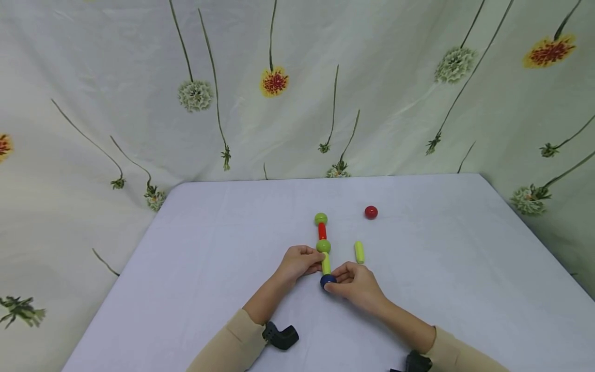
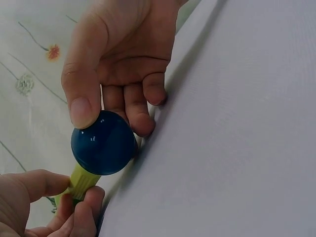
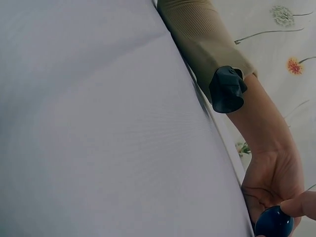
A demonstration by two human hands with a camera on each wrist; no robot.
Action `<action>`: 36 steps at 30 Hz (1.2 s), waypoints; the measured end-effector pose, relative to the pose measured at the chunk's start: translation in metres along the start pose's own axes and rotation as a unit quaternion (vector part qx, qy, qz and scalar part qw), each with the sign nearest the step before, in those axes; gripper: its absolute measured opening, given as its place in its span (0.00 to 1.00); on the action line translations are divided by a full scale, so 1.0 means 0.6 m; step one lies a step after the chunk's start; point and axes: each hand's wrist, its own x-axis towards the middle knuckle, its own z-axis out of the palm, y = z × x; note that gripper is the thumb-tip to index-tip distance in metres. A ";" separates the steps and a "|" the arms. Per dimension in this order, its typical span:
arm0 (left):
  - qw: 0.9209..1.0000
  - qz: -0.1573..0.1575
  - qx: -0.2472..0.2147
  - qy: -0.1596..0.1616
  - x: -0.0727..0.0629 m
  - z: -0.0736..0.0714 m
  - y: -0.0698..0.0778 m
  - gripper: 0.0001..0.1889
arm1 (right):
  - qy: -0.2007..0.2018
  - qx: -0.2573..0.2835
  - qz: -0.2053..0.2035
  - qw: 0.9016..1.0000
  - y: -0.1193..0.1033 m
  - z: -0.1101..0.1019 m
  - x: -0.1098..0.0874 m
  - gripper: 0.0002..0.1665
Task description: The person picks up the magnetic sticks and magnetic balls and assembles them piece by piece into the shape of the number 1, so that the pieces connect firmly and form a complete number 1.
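Note:
A chain of balls and rods lies on the table in the head view: a far green ball (image 1: 321, 218), a red rod (image 1: 322, 231), a second green ball (image 1: 323, 246), a yellow-green rod (image 1: 326, 264) and a dark blue ball (image 1: 327, 281) at the near end. My left hand (image 1: 297, 262) pinches the yellow-green rod between thumb and fingers. From the right, my right hand (image 1: 360, 288) grips the blue ball, thumb on its near side. In the left wrist view the blue ball (image 2: 102, 143) sits against the rod's end (image 2: 84, 181).
A loose yellow-green rod (image 1: 359, 252) lies just beyond my right hand. Farther back is a loose red ball (image 1: 371, 212). The white-covered table (image 1: 223, 227) ends at a flower-patterned cloth (image 1: 302, 124). A black wrist camera (image 1: 281, 337) is strapped at the left sleeve.

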 end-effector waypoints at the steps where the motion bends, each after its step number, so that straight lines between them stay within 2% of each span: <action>1: 1.000 -0.001 0.001 0.000 0.000 0.000 0.000 0.11 | 0.000 0.001 0.001 1.000 0.000 0.000 0.000 0.18; 18: 1.000 -0.011 0.002 -0.009 0.000 -0.002 0.002 0.11 | 0.008 0.015 -0.001 1.000 0.001 -0.001 0.001 0.18; 36: 0.999 -0.017 0.017 -0.038 -0.001 -0.008 0.000 0.11 | 0.009 0.037 0.005 0.999 0.000 -0.002 0.003 0.18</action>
